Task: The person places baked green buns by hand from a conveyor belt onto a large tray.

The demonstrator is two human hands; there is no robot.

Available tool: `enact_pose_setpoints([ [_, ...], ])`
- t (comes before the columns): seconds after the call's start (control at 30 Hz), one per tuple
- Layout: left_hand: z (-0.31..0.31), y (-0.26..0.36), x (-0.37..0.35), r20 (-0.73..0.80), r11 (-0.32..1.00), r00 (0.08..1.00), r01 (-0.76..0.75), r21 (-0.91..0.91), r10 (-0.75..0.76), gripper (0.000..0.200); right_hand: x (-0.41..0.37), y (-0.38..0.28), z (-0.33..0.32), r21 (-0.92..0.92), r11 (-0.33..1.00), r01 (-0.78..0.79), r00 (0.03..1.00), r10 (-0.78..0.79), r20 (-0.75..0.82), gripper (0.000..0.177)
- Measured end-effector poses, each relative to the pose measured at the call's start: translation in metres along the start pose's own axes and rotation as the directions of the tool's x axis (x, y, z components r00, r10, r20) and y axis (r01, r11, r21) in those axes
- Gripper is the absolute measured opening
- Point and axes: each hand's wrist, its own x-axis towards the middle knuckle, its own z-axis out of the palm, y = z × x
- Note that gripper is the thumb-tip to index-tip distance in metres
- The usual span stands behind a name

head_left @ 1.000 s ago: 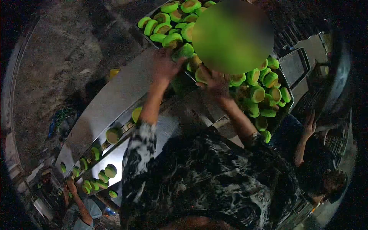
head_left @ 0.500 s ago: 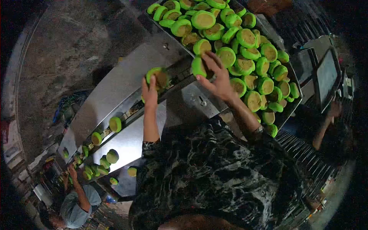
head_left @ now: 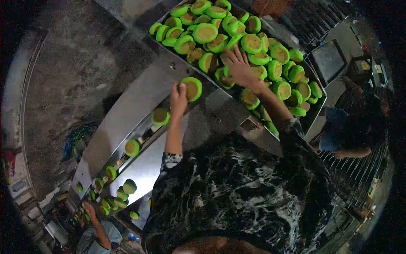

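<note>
My left hand (head_left: 179, 98) grips a round green piece with a brown face (head_left: 193, 89), held over the upper end of the narrow conveyor channel (head_left: 146, 137). My right hand (head_left: 240, 67) reaches into a metal tray (head_left: 315, 111) heaped with similar green-rimmed pieces (head_left: 205, 33). Its fingers are spread on the pile, and a green piece (head_left: 223, 78) lies just under the palm. Another piece (head_left: 160, 117) sits in the channel below my left hand.
More pieces (head_left: 132, 147) line the channel, and several lie on the shiny metal surface (head_left: 139, 171). A co-worker (head_left: 99, 235) reaches to the channel's lower end. Another person's arm (head_left: 353, 153) is at the right, near metal racks (head_left: 338, 169).
The view has shifted. My right hand has moved off a piece at the tray's edge and further onto the pile. A piece now lies in the channel below my left hand, which holds a piece.
</note>
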Motion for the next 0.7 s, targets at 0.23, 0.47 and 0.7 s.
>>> enact_pose_setpoints([
  [0.23, -0.005, -0.088, 0.000, -0.189, 0.760, 0.929, -0.132, 0.636, 0.319, 0.044, -0.022, -0.013, -0.022, 0.509, 0.763, -0.399, 0.913, 0.381, 0.144, 0.051],
  [0.47, -0.040, 0.006, 0.001, -0.332, 0.837, 0.862, -0.171, 0.520, 0.383, 0.040, -0.005, -0.113, 0.088, 0.417, 0.909, 0.005, 1.000, 0.006, -0.025, 0.024],
  [0.7, 0.060, 0.069, 0.045, -0.070, 0.419, 0.541, -0.557, 0.717, 0.838, 0.041, 0.049, 0.008, 0.022, 0.097, 0.973, -0.208, 0.967, 0.189, 0.173, 0.030],
])
